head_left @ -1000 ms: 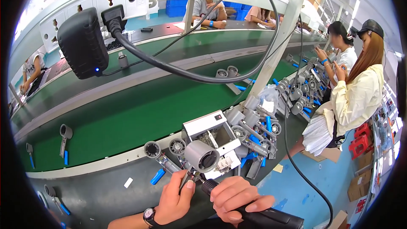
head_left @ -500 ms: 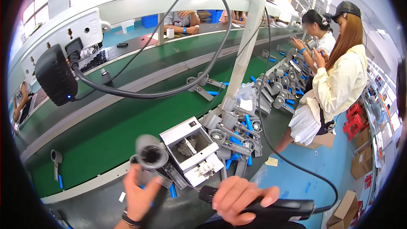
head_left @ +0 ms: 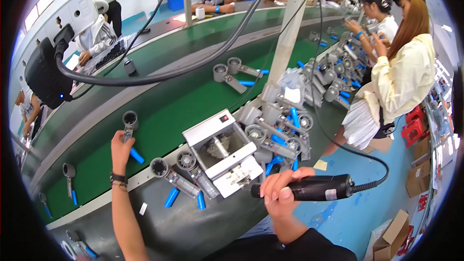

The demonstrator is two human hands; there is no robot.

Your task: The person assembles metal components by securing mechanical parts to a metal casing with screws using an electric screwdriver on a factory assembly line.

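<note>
My left hand [head_left: 121, 149] is closed around the handle of a grey handheld-fan body [head_left: 129, 124] over the green belt. A blue cylindrical cell [head_left: 137, 155] hangs beside that hand. In my right hand [head_left: 282, 194] is a black electric screwdriver [head_left: 321, 188], held level with its cable trailing off to the right. The screwdriver's tip end is close to a white screw feeder [head_left: 208, 130], which has a heap of small metal pieces inside. Two more fan bodies, one here [head_left: 181, 182] and one beside the feeder [head_left: 203, 181], lie on the dark bench with blue cells.
A pile of grey fan bodies [head_left: 263, 135] with blue cells crowds the feeder's right side. More units [head_left: 227, 78] lie on the green belt [head_left: 169, 116]. A white post [head_left: 290, 34] and hanging black cables [head_left: 159, 79] cross the view. Co-workers [head_left: 403, 67] stand at the right.
My left hand has carried the fan body away from beside the feeder, left and outward over the belt. My right hand has moved slightly up with the screwdriver. The view has shifted.
</note>
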